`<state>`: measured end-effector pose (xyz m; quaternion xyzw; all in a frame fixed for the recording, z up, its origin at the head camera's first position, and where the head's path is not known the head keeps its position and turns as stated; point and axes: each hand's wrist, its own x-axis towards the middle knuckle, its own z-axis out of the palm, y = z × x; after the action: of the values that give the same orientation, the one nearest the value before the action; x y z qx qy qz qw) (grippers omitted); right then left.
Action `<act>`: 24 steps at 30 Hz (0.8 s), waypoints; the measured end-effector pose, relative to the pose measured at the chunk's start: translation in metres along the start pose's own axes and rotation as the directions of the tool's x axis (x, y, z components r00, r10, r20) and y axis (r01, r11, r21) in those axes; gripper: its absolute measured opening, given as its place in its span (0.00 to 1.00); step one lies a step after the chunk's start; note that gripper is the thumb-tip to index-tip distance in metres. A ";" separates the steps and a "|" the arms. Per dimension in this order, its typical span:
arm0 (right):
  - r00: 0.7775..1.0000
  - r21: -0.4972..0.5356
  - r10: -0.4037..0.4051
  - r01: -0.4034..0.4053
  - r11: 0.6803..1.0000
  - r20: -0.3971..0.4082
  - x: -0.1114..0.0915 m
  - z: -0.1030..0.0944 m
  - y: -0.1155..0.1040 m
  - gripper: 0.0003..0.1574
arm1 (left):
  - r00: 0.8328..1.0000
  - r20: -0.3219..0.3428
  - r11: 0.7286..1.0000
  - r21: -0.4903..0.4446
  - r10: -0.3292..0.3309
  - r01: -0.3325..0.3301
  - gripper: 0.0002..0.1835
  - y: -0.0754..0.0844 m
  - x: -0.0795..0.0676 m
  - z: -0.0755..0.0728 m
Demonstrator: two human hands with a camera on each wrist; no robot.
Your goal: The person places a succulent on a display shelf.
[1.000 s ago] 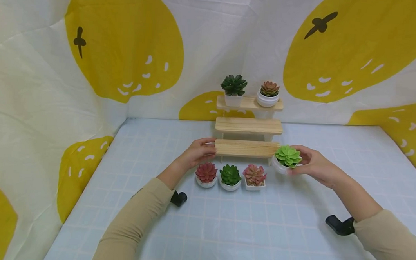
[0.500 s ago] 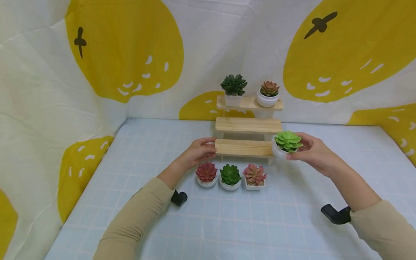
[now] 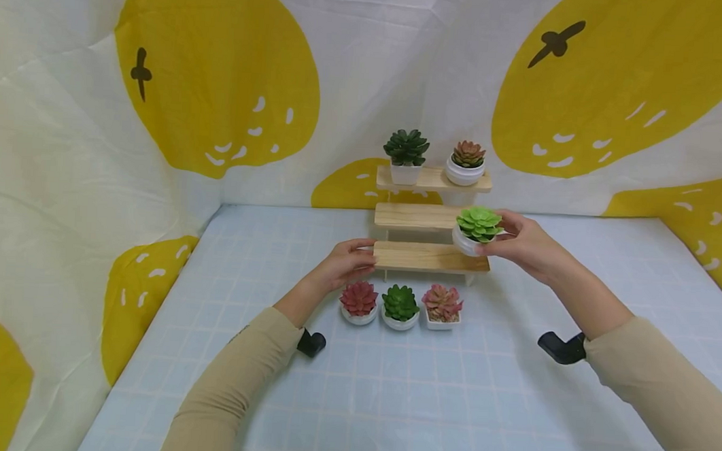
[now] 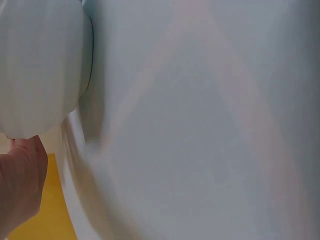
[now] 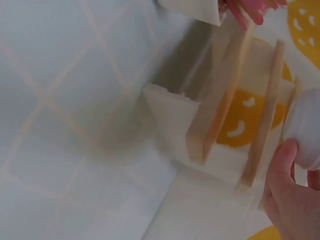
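Observation:
My right hand (image 3: pixel 528 246) pinches the white round pot of a bright green succulent (image 3: pixel 479 225) and holds it upright in front of the right end of the stand's middle tier. In the right wrist view, thumb and fingers press the white pot (image 5: pixel 306 131). My left hand (image 3: pixel 342 265) grips the left end of the lowest tier of a three-tier wooden plant stand (image 3: pixel 423 257). A white pot (image 4: pixel 42 65) fills the upper left of the left wrist view, partly covering the left hand (image 4: pixel 20 182).
Before the stand sit a red succulent (image 3: pixel 358 302), a dark green one (image 3: pixel 400 306) and a pink one (image 3: pixel 442 306) in white pots. On the top tier stand a dark green succulent (image 3: pixel 405 153) and an orange-brown one (image 3: pixel 466 161). A patterned cloth (image 3: pixel 369 62) hangs behind.
My right hand has carried the bright green succulent up and leftward, from beside the lowest tier to in front of the middle tier. My left hand has stayed at the stand.

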<state>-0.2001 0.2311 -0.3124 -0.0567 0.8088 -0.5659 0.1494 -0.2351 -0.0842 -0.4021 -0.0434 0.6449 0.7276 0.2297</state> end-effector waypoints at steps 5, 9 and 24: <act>0.999 -0.015 -0.030 0.030 0.999 0.017 0.011 0.007 -0.012 0.43 | 1.000 0.001 1.000 0.001 -0.003 0.003 0.27 0.000 0.000 0.001; 0.999 -0.023 -0.030 0.031 0.999 0.014 0.021 0.013 -0.021 0.45 | 1.000 -0.002 1.000 -0.005 -0.004 0.004 0.27 0.000 0.001 0.000; 0.999 -0.001 -0.052 0.052 0.999 0.008 0.059 0.037 -0.035 0.45 | 1.000 0.002 1.000 -0.005 -0.005 0.005 0.27 -0.002 0.001 -0.001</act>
<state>-0.2473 0.1701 -0.3019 -0.0802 0.8068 -0.5689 0.1376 -0.2361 -0.0852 -0.4043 -0.0450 0.6428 0.7287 0.2321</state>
